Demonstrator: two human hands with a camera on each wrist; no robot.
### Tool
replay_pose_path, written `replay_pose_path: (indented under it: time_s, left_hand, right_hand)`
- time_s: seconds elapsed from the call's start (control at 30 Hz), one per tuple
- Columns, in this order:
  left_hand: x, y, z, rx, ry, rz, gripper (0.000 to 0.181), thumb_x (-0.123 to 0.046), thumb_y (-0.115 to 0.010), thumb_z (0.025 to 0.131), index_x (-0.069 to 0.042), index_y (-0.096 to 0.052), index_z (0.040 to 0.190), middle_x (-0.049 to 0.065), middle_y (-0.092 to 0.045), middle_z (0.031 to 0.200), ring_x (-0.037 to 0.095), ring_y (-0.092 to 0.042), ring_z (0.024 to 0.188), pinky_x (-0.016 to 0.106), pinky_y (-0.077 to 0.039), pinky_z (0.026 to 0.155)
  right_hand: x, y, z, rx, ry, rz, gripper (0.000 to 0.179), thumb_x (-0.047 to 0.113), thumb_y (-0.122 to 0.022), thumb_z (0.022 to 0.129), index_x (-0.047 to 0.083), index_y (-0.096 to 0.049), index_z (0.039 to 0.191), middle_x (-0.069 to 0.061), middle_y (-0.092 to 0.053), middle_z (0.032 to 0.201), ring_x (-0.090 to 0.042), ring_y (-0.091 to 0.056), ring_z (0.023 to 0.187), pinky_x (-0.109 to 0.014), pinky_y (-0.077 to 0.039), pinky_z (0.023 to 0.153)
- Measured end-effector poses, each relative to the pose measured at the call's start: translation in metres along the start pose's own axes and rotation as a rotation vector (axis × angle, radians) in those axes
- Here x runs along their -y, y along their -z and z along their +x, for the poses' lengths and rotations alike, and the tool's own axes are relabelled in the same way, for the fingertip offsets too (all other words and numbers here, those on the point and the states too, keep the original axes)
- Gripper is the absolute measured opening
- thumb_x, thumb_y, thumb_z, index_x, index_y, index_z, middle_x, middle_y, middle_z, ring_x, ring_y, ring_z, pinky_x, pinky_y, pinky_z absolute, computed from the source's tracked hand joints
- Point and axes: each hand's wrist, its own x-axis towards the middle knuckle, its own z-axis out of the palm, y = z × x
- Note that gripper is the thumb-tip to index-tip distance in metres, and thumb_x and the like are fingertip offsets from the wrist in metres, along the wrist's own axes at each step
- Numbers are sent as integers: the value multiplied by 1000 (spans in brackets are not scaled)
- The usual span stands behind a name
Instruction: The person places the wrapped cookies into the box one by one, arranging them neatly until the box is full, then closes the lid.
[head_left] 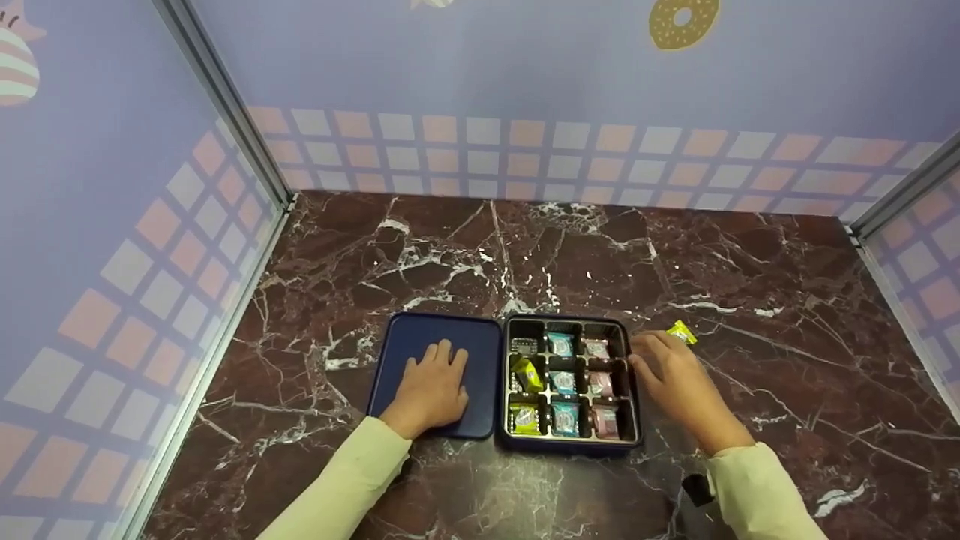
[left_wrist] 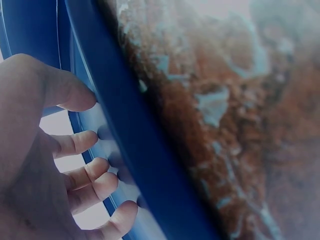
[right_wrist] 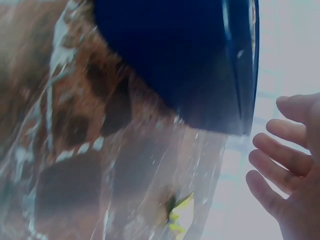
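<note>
A dark blue box (head_left: 574,448) stands on the marbled table, its gold tray split into several compartments. Wrapped candies lie in them: yellow-green candy (head_left: 525,418) in the left column, blue candy (head_left: 564,418) in the middle, pink candy (head_left: 604,422) on the right. The back left compartment holds no candy. My left hand (head_left: 431,390) rests with spread fingers on the blue lid (head_left: 480,375), left of the box. At the box's right edge is my right hand (head_left: 679,382), fingers relaxed and holding nothing. Just beyond it lies one yellow candy (head_left: 682,331), partly hidden by that hand.
Patterned panels enclose the table (head_left: 420,255) at the back (head_left: 525,82), left (head_left: 82,247) and right (head_left: 922,255). A small black object (head_left: 697,490) shows beside the right sleeve (head_left: 757,487).
</note>
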Motion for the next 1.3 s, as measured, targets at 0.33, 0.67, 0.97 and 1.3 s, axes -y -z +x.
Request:
replay_pose_path:
  time_s: [0.33, 0.67, 0.97, 1.3]
  left_hand:
    - [0, 0, 0, -23, -13, 32, 52, -28, -56, 91, -7, -47, 138, 22, -44, 139, 38, -45, 127, 62, -43, 93]
    - [-2, 0, 0, -12, 0, 45, 53, -29, -57, 92, -8, -46, 139, 21, -43, 140, 37, -44, 127, 61, -42, 93]
    - [-5, 1, 0, 7, 16, 42, 52, -28, -55, 93, -9, -44, 140, 20, -41, 143, 37, -42, 130, 62, -40, 96]
    - [-5, -3, -2, -16, 16, 58, 51, -30, -55, 94, -9, -45, 140, 19, -42, 142, 36, -42, 130, 61, -42, 96]
  right_hand:
    - [-21, 0, -5, -110, 39, -100, 16, -2, -63, 88, -3, -67, 103, -20, -65, 103, -39, -61, 101, -53, -48, 89]
    - [-36, 4, -4, -69, -53, -86, 21, 4, -64, 88, -4, -65, 107, -24, -64, 111, -45, -57, 105, -59, -44, 87]
    - [-45, 2, 1, -74, -76, -110, 20, 3, -62, 88, -5, -65, 106, -26, -63, 114, -47, -56, 103, -61, -43, 84]
    - [-45, 1, 6, 53, -157, -116, 38, 13, -65, 89, -9, -59, 120, -32, -54, 127, -52, -46, 120, -64, -38, 96]
